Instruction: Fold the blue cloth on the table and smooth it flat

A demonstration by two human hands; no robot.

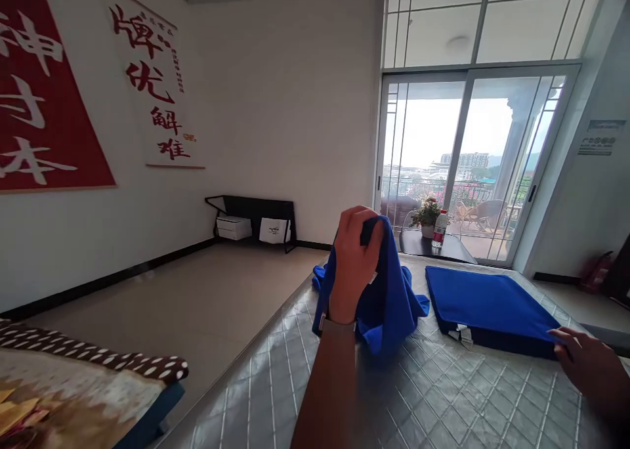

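Note:
In the middle of the head view, my left hand is closed around a bunched blue cloth and lifts its upper part. The cloth's lower folds hang down onto the silver quilted table cover. To its right lies a flat, squared blue fabric pad with a dark side and white straps at its near left corner. At the right edge, my right hand has its fingers bent over the pad's near right corner, thumb below. The palm of this hand is partly hidden.
Behind the table, a small dark table bears a potted plant and a bottle. A low black rack stands by the wall. At lower left is a surface with a polka-dot cloth. Sliding glass doors are behind.

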